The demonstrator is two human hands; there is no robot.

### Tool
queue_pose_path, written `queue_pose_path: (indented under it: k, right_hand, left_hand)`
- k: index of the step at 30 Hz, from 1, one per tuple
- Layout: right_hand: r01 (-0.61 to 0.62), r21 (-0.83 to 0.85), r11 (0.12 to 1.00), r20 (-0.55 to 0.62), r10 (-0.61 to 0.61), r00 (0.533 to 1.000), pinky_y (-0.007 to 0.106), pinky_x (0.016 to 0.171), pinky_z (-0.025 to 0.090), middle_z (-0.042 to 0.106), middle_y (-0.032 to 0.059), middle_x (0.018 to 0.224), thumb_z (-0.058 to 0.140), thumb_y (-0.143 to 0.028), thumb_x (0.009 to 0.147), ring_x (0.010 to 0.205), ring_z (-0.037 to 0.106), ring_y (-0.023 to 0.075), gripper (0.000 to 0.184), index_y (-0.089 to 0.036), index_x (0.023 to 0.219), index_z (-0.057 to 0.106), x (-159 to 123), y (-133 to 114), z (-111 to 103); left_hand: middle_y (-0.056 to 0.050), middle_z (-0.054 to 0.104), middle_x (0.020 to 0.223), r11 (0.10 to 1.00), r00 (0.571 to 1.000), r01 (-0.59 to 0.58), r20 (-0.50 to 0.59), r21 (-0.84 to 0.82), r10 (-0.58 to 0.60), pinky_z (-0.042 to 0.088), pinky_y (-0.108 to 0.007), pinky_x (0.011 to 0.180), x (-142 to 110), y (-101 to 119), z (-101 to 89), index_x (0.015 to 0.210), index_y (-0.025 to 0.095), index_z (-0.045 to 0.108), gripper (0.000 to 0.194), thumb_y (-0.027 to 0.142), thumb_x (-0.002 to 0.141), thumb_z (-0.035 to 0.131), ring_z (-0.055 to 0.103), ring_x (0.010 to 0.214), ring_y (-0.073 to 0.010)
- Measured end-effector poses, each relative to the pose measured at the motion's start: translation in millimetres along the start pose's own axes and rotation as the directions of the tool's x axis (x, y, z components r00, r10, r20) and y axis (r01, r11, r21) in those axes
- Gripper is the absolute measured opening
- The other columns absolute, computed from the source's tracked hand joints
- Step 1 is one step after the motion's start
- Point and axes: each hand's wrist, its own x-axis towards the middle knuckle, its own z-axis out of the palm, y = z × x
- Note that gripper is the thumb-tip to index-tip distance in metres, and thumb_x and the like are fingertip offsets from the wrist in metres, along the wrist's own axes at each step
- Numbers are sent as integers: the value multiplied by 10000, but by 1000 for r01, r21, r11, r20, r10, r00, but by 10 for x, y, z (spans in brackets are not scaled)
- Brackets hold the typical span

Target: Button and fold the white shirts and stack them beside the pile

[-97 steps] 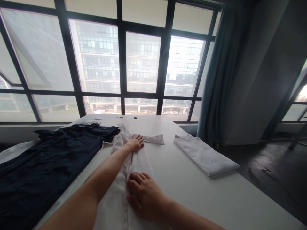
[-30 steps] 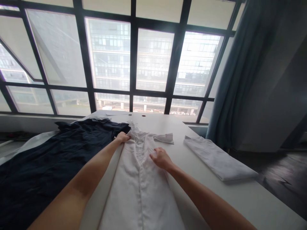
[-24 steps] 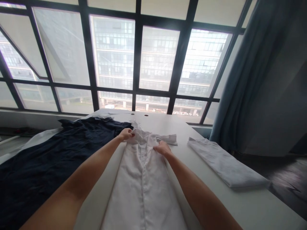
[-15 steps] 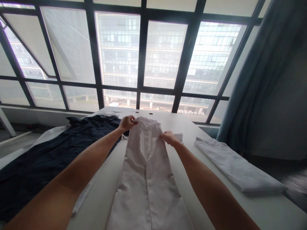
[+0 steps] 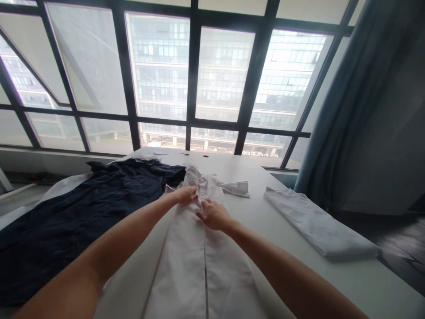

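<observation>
A long white garment [image 5: 186,257] with a front opening down its middle lies on the white table, its neck end toward the window. At the upper front, my left hand [image 5: 188,195] is closed, its fingertips pinching the cloth at the left edge of the opening. Just to the right and a little nearer, my right hand [image 5: 214,215] has its fingers curled on the opposite edge. The cloth right under the fingertips is partly hidden. A short white sleeve [image 5: 237,189] sticks out flat to the right of the garment.
A dark navy garment [image 5: 99,212] is spread over the table's left side, touching the white one near its neck. On the right lies a folded white cloth [image 5: 318,221]. Behind the white table [image 5: 232,166] stand windows; a blue-grey curtain [image 5: 335,119] hangs at right.
Both hands have come down from the raised neck and side of the white garment to its front opening, closer together. The neck end now lies lower, and the right sleeve shows more.
</observation>
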Motion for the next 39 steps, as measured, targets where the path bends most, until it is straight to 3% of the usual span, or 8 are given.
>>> queue_pose_path:
  k: [5,9,15,21,26,30,36,39]
  right_hand:
    - [44,-55,998,63,-41,997,492,1223,198,195,195,1658,371,-525,1043,1537,189,305,710,-92,1599,277,-208,30,194]
    - [53,-56,997,66,-50,997,511,1224,178,213,184,1655,325,-598,1029,1530,203,326,771,-85,1603,277,-184,97,208]
    - [72,-24,997,96,-69,993,545,1210,203,216,157,1660,380,-632,999,1517,236,345,795,-134,1610,278,-203,78,112]
    - [13,22,1000,-177,-9,984,432,1187,321,461,139,1548,393,-171,951,1427,424,260,549,-128,1488,501,-548,714,-12]
    - [-47,85,995,-124,57,991,414,1189,342,510,177,1495,489,-52,800,1387,477,267,602,-90,1390,598,-752,1206,-34]
    - [92,216,972,-66,-80,995,423,1203,323,489,160,1516,611,-160,809,1403,463,274,587,-149,1396,612,-859,1144,-56]
    - [160,248,956,120,-194,974,533,1217,242,344,105,1620,874,-352,649,1504,270,358,676,-271,1299,709,-1149,841,-345]
    - [228,326,918,178,-296,938,556,1211,232,523,92,1501,878,-473,662,1462,355,364,499,-286,1118,798,-1296,658,-508]
  left_hand:
    - [-154,372,1608,995,991,-58,125,84,47,183,-453,1244,-54,-24,141,1476,129,501,542,373,993,472,280,1519,-300]
    - [-134,244,1663,978,986,-53,166,202,19,117,-537,1246,-23,-31,215,1573,158,362,609,436,1033,338,170,1553,-301]
    - [-126,239,1661,990,989,0,147,144,-22,136,-520,1254,-115,51,200,1583,157,347,600,399,1034,346,188,1549,-293]
    - [-46,319,1643,996,982,-91,164,-22,94,194,-309,1256,-866,-79,-36,1562,191,413,588,421,1025,343,255,1533,-190]
    - [-21,433,1585,986,965,-122,220,-110,144,254,-317,1241,-1576,-191,-304,1473,260,553,582,275,891,563,349,1495,-216]
    - [5,438,1579,982,952,-136,257,-132,166,271,-334,1234,-1862,-53,-448,1452,339,571,637,235,828,640,358,1490,-228]
    - [2,448,1569,966,910,-232,327,-113,256,198,-461,1249,-2095,414,-601,1438,413,566,662,437,799,735,292,1514,-303]
    - [-15,591,1453,940,899,-245,306,-237,312,242,-438,1236,-2158,646,-682,1324,386,681,450,404,875,658,457,1427,-285]
